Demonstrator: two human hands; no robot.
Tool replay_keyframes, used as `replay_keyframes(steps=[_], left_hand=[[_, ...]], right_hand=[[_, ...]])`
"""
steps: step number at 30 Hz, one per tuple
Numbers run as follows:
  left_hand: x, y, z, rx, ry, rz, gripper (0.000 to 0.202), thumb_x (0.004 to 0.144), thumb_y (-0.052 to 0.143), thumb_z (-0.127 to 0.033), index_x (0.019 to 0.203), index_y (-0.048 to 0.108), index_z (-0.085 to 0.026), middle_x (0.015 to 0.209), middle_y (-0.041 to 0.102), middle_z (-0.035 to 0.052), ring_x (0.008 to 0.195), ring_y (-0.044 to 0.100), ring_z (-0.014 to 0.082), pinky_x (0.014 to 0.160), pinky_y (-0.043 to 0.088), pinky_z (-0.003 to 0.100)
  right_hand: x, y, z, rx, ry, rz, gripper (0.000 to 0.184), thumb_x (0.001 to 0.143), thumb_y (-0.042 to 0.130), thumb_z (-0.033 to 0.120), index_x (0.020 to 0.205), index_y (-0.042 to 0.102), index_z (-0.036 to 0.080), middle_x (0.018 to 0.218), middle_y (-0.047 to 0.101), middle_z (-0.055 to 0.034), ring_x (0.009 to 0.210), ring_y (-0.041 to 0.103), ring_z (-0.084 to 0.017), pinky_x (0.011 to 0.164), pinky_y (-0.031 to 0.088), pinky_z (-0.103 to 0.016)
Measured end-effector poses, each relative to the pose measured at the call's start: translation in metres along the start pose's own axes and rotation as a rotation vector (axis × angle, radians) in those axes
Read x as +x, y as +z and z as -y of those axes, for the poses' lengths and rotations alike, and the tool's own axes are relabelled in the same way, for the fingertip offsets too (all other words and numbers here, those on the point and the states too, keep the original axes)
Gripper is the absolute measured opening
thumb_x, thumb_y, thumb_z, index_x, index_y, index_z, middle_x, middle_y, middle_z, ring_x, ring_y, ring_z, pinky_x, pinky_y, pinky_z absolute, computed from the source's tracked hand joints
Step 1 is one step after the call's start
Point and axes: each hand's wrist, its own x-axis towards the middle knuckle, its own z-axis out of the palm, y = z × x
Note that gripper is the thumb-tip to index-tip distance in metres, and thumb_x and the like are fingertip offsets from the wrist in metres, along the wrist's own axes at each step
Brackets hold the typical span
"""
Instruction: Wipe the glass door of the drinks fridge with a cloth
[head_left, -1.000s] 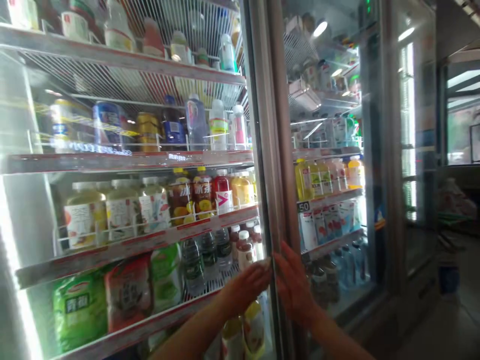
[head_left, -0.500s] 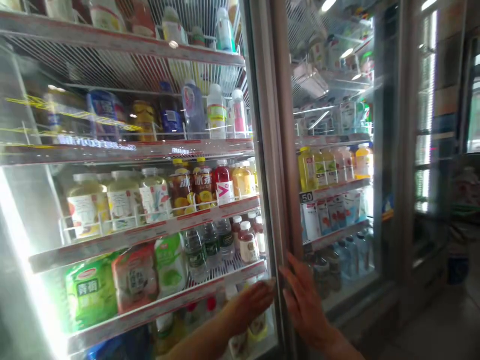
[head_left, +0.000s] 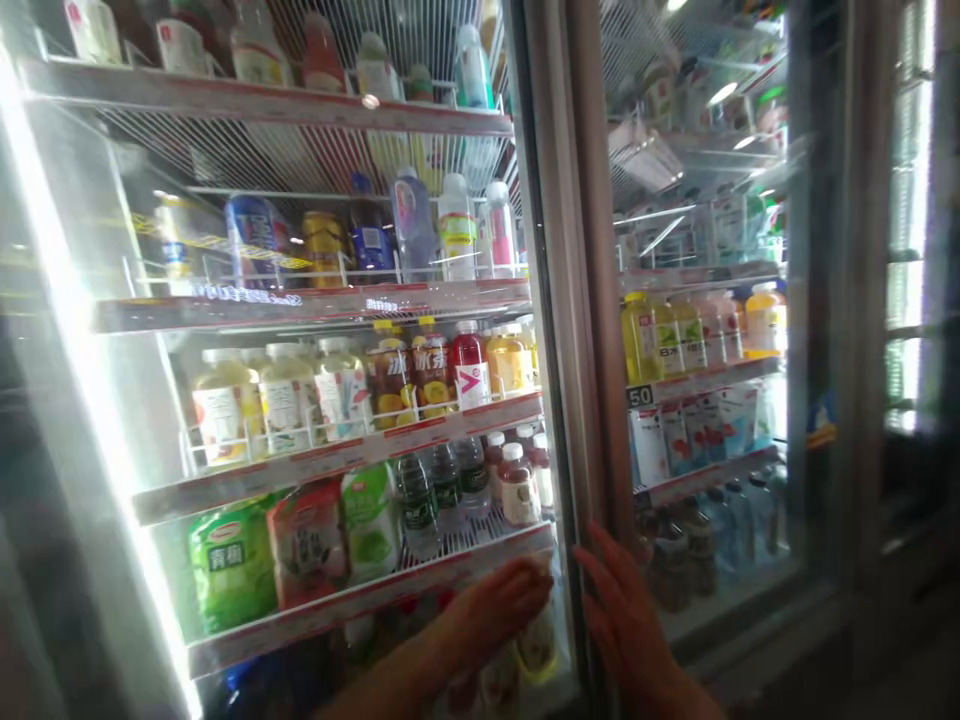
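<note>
My left hand [head_left: 499,610] lies with fingers stretched flat on the glass door [head_left: 315,400] of a lit drinks fridge, low down beside its right edge. My right hand [head_left: 626,625] lies open and flat on the metal door frame [head_left: 585,330] and the edge of the neighbouring fridge door [head_left: 705,400]. Neither hand holds anything. Behind the left door, shelves carry bottled drinks [head_left: 431,365], cans [head_left: 322,245], water bottles [head_left: 442,490] and green and red snack packets [head_left: 225,565].
A bright light strip [head_left: 90,380] runs down the fridge's left side. The right fridge holds yellow bottles [head_left: 675,335], a "50" price tag [head_left: 640,396] and pale cartons. Further glass doors [head_left: 907,250] continue to the right.
The view has shifted, so the fridge contents sit further right in frame. Both hands have slid lower along the door edge and stay flat on it.
</note>
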Motion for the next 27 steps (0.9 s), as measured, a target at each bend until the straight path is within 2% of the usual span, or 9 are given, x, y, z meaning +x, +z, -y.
replay_keyframes(steps=[3,8,10,14,16,18,23,25,27], left_hand=[[-0.022,-0.007,0.015,-0.006,-0.023,0.024,0.042,0.091,0.037,-0.032,0.131,0.044,-0.023,0.142,0.040,-0.0028,0.127,0.039,0.0141,0.109,0.026,0.031],[-0.017,-0.048,0.113,0.133,-0.427,-0.092,0.047,0.091,0.037,-0.038,0.135,0.037,-0.022,0.146,0.033,0.0063,0.134,0.028,0.0285,0.108,0.023,0.047],[-0.020,-0.048,0.110,0.153,-0.438,-0.107,0.048,0.090,0.039,-0.040,0.134,0.039,-0.021,0.146,0.033,0.0073,0.136,0.024,0.0311,0.108,0.022,0.048],[-0.049,-0.022,0.042,0.072,-0.118,-0.006,0.043,0.088,0.043,-0.035,0.130,0.045,-0.023,0.145,0.035,0.0030,0.132,0.033,0.0225,0.109,0.024,0.038],[-0.065,-0.018,0.028,0.047,-0.053,0.011,0.043,0.088,0.043,-0.034,0.129,0.046,-0.024,0.145,0.036,0.0003,0.128,0.038,0.0187,0.108,0.026,0.035],[-0.077,-0.028,0.047,0.083,-0.136,-0.013,0.042,0.089,0.042,-0.035,0.130,0.044,-0.027,0.144,0.037,-0.0007,0.125,0.041,0.0183,0.108,0.027,0.037],[-0.087,-0.066,0.125,0.284,-0.662,-0.224,0.043,0.086,0.050,-0.036,0.127,0.047,-0.025,0.139,0.043,0.0050,0.133,0.032,0.0278,0.109,0.022,0.046],[-0.086,-0.063,0.116,0.285,-0.657,-0.245,0.044,0.085,0.052,-0.036,0.126,0.048,-0.024,0.140,0.043,0.0059,0.135,0.028,0.0294,0.110,0.021,0.045],[-0.088,-0.050,0.088,0.235,-0.470,-0.172,0.042,0.085,0.050,-0.036,0.126,0.048,-0.026,0.142,0.039,0.0035,0.134,0.029,0.0272,0.111,0.020,0.044]], right_hand=[[0.002,0.001,-0.001,-0.004,-0.020,0.016,0.040,0.086,0.041,0.022,0.125,0.048,0.021,0.141,0.039,-0.0096,0.126,0.043,-0.023,0.095,0.045,-0.041],[0.026,0.009,0.001,0.060,0.046,-0.032,0.041,0.087,0.040,0.022,0.127,0.045,0.021,0.144,0.034,-0.0100,0.129,0.039,-0.024,0.097,0.043,-0.043],[0.032,0.014,0.010,0.083,0.035,-0.041,0.041,0.087,0.041,0.022,0.127,0.045,0.021,0.145,0.032,-0.0097,0.130,0.037,-0.024,0.098,0.042,-0.043],[0.031,0.024,0.030,0.102,-0.093,-0.001,0.044,0.085,0.043,0.020,0.128,0.044,0.020,0.145,0.033,-0.0102,0.131,0.036,-0.024,0.101,0.040,-0.042],[0.035,0.026,0.034,0.097,-0.152,0.020,0.045,0.085,0.043,0.020,0.130,0.043,0.021,0.145,0.034,-0.0102,0.133,0.034,-0.024,0.103,0.037,-0.043],[0.048,0.027,0.033,0.083,-0.166,0.012,0.047,0.085,0.042,0.021,0.132,0.041,0.021,0.145,0.033,-0.0101,0.134,0.031,-0.024,0.105,0.034,-0.046],[0.101,0.039,0.030,0.048,-0.056,-0.103,0.053,0.088,0.038,0.022,0.140,0.028,0.024,0.147,0.028,-0.0105,0.137,0.025,-0.026,0.106,0.028,-0.051],[0.114,0.046,0.033,0.029,-0.030,-0.141,0.055,0.089,0.038,0.022,0.142,0.025,0.026,0.149,0.025,-0.0097,0.138,0.022,-0.027,0.106,0.028,-0.052],[0.119,0.053,0.034,-0.006,-0.029,-0.145,0.057,0.089,0.038,0.022,0.143,0.022,0.026,0.150,0.022,-0.0094,0.139,0.018,-0.028,0.106,0.027,-0.054]])
